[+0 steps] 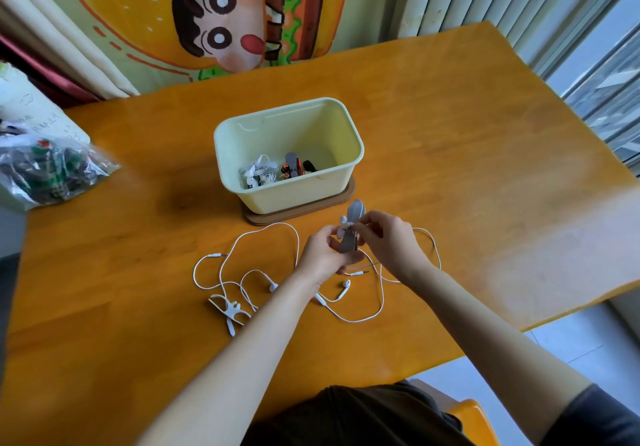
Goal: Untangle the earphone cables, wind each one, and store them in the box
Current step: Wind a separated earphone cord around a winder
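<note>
My left hand (323, 255) grips the lower end of a grey cable winder (353, 227) held above the table. My right hand (388, 237) pinches a white earphone cable at the winder's middle. That cable (381, 293) trails down and loops over the table on the right. A second white earphone cable (242, 265) lies loose on the left, its earbud (273, 286) beside my left wrist. Another earbud (344, 286) lies under my hands. The pale yellow box (349, 133) stands behind, holding wound white earphones (258, 171) and dark ones (294, 165).
A white winder (230, 310) lies on the orange table (450, 168) near the front left. The box sits on a brown lid (301, 211). A clear plastic bag (48, 168) of dark items rests at the left edge. A cartoon cloth hangs behind the table.
</note>
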